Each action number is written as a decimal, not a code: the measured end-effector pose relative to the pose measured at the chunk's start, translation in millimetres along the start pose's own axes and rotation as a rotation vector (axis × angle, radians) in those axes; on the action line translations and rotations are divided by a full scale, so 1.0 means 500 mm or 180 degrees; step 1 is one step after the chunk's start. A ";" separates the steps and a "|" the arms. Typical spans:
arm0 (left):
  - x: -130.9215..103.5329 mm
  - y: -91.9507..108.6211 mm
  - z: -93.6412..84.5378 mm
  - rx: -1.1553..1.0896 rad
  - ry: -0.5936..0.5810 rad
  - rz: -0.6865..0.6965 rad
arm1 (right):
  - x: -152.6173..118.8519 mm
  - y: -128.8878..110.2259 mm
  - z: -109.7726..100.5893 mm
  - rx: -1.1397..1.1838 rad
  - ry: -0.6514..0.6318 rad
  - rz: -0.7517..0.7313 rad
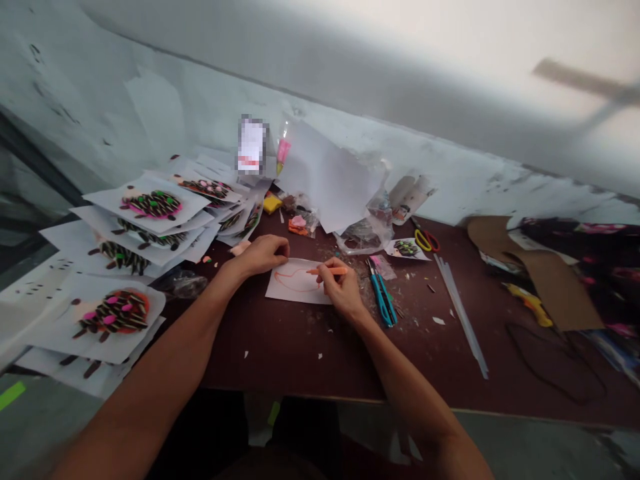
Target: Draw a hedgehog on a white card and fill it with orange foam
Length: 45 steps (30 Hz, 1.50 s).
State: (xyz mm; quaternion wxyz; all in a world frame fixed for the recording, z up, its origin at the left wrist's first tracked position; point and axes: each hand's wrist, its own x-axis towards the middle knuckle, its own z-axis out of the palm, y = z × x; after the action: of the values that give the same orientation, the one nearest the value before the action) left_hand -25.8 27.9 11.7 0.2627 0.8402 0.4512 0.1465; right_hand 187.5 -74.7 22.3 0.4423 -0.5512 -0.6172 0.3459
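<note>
A small white sheet of paper (293, 290) lies on the dark table, with a curved orange outline drawn on it. My right hand (343, 288) is closed around an orange marker (333, 271), its tip over the drawn line. At the sheet's upper left corner rests my left hand (267, 253), fingers loosely bent and lying down, with nothing seen in them. Just right of my right hand are turquoise pliers (383, 297). Left of my left forearm, white sheets bearing hedgehog figures (150, 203) in dark, pink and green pieces are piled up.
Yellow-and-red-handled scissors (427, 240) and a small hedgehog card (407, 249) lie behind the pliers. Clear sticks (463, 320), a yellow glue gun (533, 303) with its cord and brown cardboard (550, 280) are on the right. Plastic bags (367, 230) and a large white sheet (325, 173) stand along the wall.
</note>
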 end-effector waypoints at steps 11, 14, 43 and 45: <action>-0.008 0.020 0.000 0.0180 0.0226 0.0271 | -0.011 -0.009 0.022 -0.0329 -0.0088 -0.0263; -0.005 0.022 0.008 0.0009 0.0065 0.0147 | -0.012 -0.009 0.028 -0.0417 -0.0030 -0.0293; 0.009 0.028 0.005 0.0080 -0.0157 0.0124 | -0.035 -0.002 0.051 -0.0428 0.0103 -0.0134; 0.015 0.030 0.000 0.0119 -0.0279 0.0107 | -0.034 -0.002 0.051 -0.0454 0.0093 -0.0156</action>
State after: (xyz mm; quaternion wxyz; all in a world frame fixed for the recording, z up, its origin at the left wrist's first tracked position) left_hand -11.5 27.3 20.4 0.2640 0.8580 0.4278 0.1054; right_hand 163.5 -90.3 11.0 0.4191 -0.5710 -0.6471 0.2821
